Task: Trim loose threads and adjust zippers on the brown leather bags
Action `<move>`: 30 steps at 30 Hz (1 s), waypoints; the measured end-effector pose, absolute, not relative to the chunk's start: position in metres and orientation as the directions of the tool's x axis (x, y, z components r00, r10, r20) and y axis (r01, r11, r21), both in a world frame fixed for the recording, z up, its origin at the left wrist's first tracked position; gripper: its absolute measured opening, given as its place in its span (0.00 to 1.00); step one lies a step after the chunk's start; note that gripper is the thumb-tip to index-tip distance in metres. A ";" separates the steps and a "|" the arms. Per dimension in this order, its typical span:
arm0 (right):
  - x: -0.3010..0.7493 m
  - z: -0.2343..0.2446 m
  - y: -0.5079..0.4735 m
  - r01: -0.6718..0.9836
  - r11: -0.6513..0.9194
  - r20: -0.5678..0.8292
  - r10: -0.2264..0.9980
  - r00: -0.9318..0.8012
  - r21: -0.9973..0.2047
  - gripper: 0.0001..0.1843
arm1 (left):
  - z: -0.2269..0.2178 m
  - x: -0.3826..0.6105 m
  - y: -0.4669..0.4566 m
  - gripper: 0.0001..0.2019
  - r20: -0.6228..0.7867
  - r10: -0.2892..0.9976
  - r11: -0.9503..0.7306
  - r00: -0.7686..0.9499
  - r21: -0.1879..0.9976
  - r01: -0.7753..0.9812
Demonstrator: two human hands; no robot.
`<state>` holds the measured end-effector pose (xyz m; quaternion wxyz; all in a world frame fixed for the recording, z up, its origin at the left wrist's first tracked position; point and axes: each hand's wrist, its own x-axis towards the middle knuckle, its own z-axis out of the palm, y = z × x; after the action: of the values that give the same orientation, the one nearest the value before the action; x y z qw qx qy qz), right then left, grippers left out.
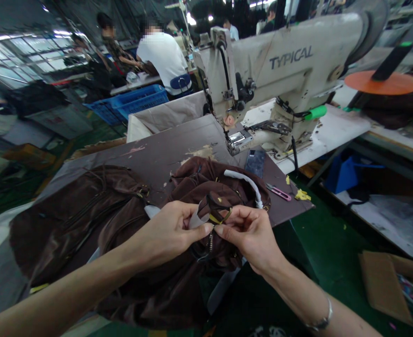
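Both hands meet at a zipper (211, 241) on a brown fabric bag (157, 299), near the table's front edge. My left hand (181, 224) pinches the bag's edge beside the zipper's upper end, with pale lining or tape under the fingers. My right hand (250, 231) grips the bag's edge from the other side, thumb tip close to the left thumb. A brown strap tab with a brass-coloured ring (225, 215) stands up between the hands. Just behind them lies a second brown bag part (199, 180) with a white-wrapped handle (246, 180).
A sewing machine (283, 61) stands behind the table. Pink thread snips (278, 192) and a phone (255, 163) lie at right. Another brown bag (76, 210) covers the left side. Blue crates (139, 100) and several people are behind; a cardboard box (385, 281) sits lower right.
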<state>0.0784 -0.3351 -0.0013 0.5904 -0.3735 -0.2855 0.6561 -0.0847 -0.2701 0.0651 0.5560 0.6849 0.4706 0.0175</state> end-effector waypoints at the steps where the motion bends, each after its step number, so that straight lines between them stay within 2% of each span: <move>1: 0.079 -0.001 -0.335 -0.550 -0.148 -0.148 0.988 -0.044 -0.822 0.11 | 0.065 -0.085 -0.269 0.13 -0.499 0.665 0.063 0.556 0.779 0.624; 4: 0.083 -0.001 -0.334 -0.534 -0.177 -0.146 0.984 -0.101 -0.827 0.14 | 0.067 -0.085 -0.266 0.14 -0.531 0.635 0.159 0.561 0.800 0.578; 8: 0.084 -0.002 -0.332 -0.591 -0.187 -0.157 0.982 -0.102 -0.784 0.24 | 0.072 -0.082 -0.263 0.15 -0.573 0.596 0.297 0.562 0.808 0.509; 14: 0.083 -0.005 -0.330 -0.616 -0.173 -0.158 0.984 -0.080 -0.768 0.28 | 0.074 -0.085 -0.258 0.14 -0.560 0.546 0.262 0.624 0.821 0.508; 21: 0.082 -0.009 -0.329 -0.669 -0.135 -0.092 0.991 -0.099 -0.731 0.26 | 0.066 -0.086 -0.255 0.16 -0.550 0.548 0.246 0.630 0.826 0.508; 30: 0.082 -0.006 -0.328 -0.629 -0.136 -0.064 0.989 -0.136 -0.765 0.24 | 0.058 -0.090 -0.256 0.20 -0.552 0.554 0.248 0.623 0.824 0.510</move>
<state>0.0823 -0.3277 -0.0061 0.5848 -0.2998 -0.2999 0.6916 -0.0902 -0.2557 0.0582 0.6601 0.6131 0.4338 0.0165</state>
